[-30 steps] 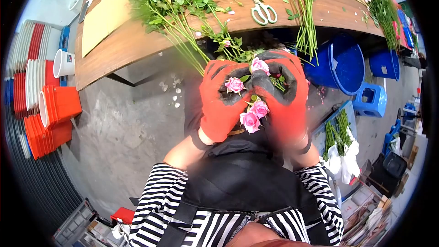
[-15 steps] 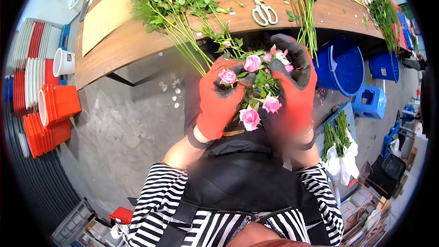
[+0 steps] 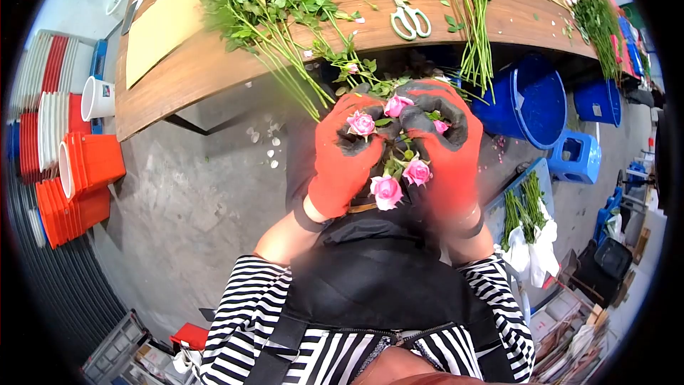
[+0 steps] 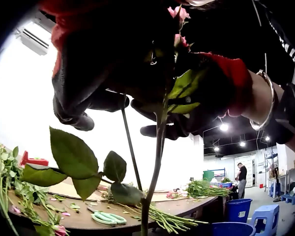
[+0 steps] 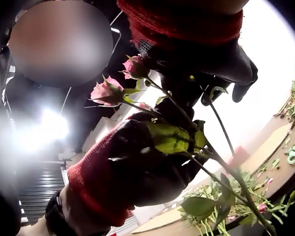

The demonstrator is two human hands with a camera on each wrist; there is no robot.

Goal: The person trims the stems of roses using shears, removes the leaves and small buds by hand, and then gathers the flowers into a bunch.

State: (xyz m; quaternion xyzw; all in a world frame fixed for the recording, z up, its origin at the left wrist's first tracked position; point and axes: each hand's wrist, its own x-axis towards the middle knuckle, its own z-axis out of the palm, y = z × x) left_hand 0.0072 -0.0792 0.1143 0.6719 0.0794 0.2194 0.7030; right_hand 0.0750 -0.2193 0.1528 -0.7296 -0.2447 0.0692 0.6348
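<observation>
Both hands wear red gloves with black palms. In the head view, the left hand [image 3: 346, 153] curls round a branching rose stem, a pink rose [image 3: 361, 123] showing at its fingers. Beside it the right hand [image 3: 445, 142] has thumb and fingers curled in at the same spray, near another pink rose [image 3: 397, 105]. Two more roses [image 3: 386, 192] hang below, between the wrists. The left wrist view shows the thick stem [image 4: 159, 147] running down from the hands, with broad leaves [image 4: 73, 152]. Two blooms [image 5: 107, 92] stand out past the hands in the right wrist view.
On the wooden table [image 3: 214, 75] lie a leafy rose bundle [image 3: 274, 0], green-handled scissors [image 3: 410, 18] and a second bundle of stems [image 3: 479, 36]. Blue buckets [image 3: 531, 103] and a blue stool [image 3: 574, 157] stand at the right, orange bins [image 3: 92, 160] at the left.
The right hand moved away from the left, uncovering the spray, then came back in close to it. The left hand shifted slightly, and the lower roses spread apart.
</observation>
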